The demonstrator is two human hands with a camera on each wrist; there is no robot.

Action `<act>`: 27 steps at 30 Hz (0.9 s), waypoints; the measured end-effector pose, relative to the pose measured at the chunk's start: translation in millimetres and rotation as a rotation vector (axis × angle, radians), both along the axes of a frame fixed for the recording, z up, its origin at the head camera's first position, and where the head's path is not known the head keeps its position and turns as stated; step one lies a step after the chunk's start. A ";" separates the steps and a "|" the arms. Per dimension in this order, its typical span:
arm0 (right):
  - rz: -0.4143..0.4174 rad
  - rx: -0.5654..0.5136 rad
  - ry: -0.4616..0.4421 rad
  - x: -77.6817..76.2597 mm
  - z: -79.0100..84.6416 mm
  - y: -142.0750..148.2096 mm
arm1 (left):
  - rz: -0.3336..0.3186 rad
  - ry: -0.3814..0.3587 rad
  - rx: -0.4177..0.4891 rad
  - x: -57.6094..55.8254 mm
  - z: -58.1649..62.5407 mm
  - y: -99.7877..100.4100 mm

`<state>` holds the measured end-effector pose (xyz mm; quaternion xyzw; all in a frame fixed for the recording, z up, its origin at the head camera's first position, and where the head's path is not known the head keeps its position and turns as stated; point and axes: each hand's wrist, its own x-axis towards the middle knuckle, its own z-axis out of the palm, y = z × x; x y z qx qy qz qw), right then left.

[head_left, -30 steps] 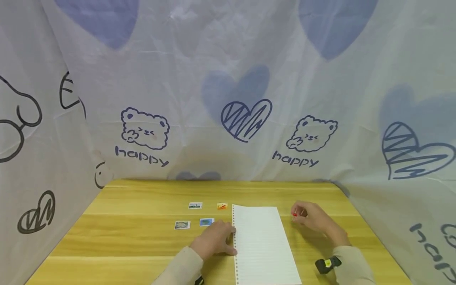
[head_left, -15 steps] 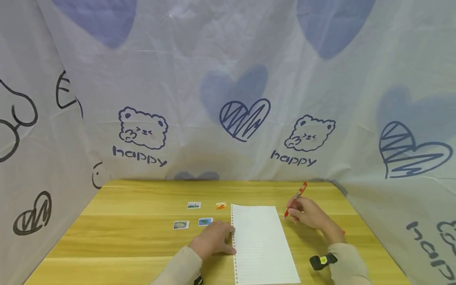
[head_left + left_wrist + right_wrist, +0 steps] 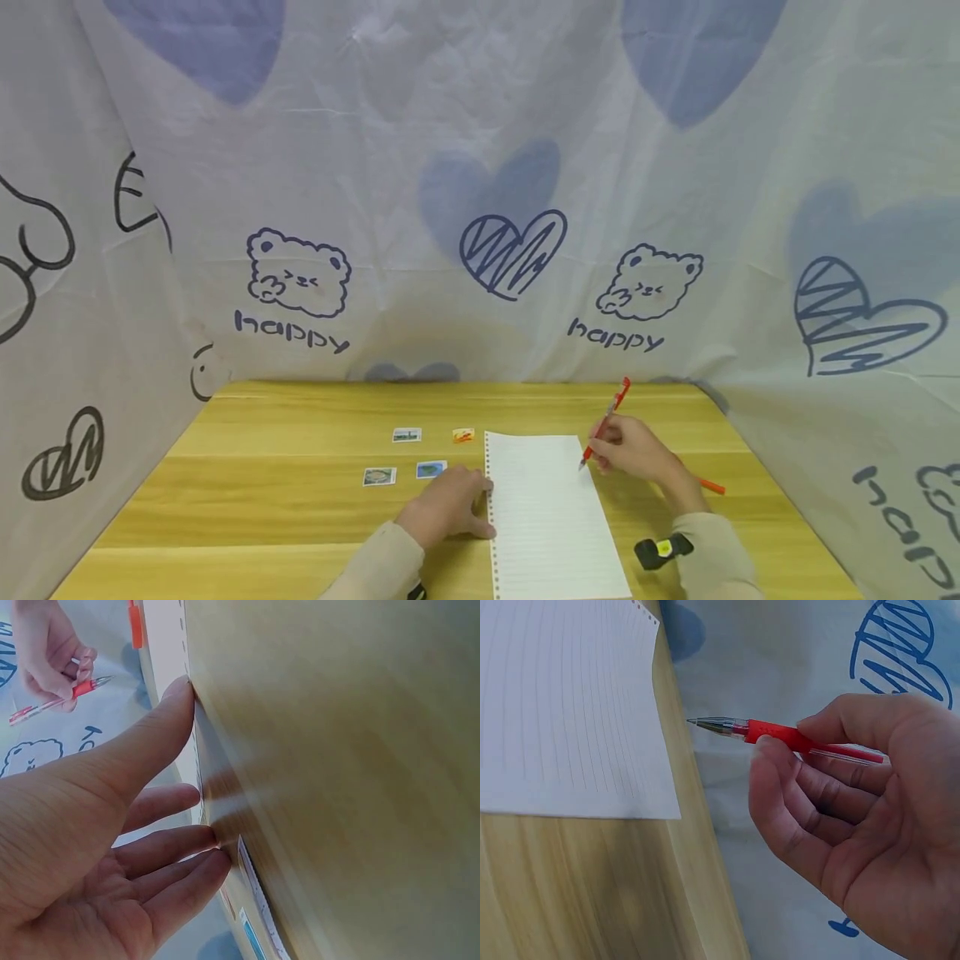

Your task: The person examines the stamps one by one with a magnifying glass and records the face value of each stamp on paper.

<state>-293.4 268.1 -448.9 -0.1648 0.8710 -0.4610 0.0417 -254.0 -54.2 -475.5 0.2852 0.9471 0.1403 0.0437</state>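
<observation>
A lined sheet of paper with punched holes down its left edge lies on the table. My left hand rests its fingertips and thumb at that holed edge; the left wrist view shows the fingers extended and nothing gripped. Over the sheet's upper right edge, my right hand pinches a red gel pen between thumb and fingers. The pen is uncapped, its metal tip pointing down and left. In the right wrist view the pen's tip appears clear of the paper.
Several small stamp-like pictures lie left of the paper, among them a blue one and a yellow one. A red pen cap lies on the table beyond the right wrist. Printed cloth walls stand around the table.
My right hand has turned and moved left, bringing the pen from the table's right side over the paper's edge. The red cap has come into view behind it. The left hand stays put.
</observation>
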 end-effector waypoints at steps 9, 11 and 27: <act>0.033 -0.003 0.001 -2.2 0.7 -14.9 | -0.001 0.009 0.020 2.4 3.4 -0.8; 0.036 -0.006 -0.008 -3.4 0.4 -18.1 | 0.000 0.005 0.020 2.6 2.7 -0.8; 0.055 0.060 -0.009 -6.5 -2.0 -35.7 | -0.005 0.044 0.004 2.9 0.1 -1.1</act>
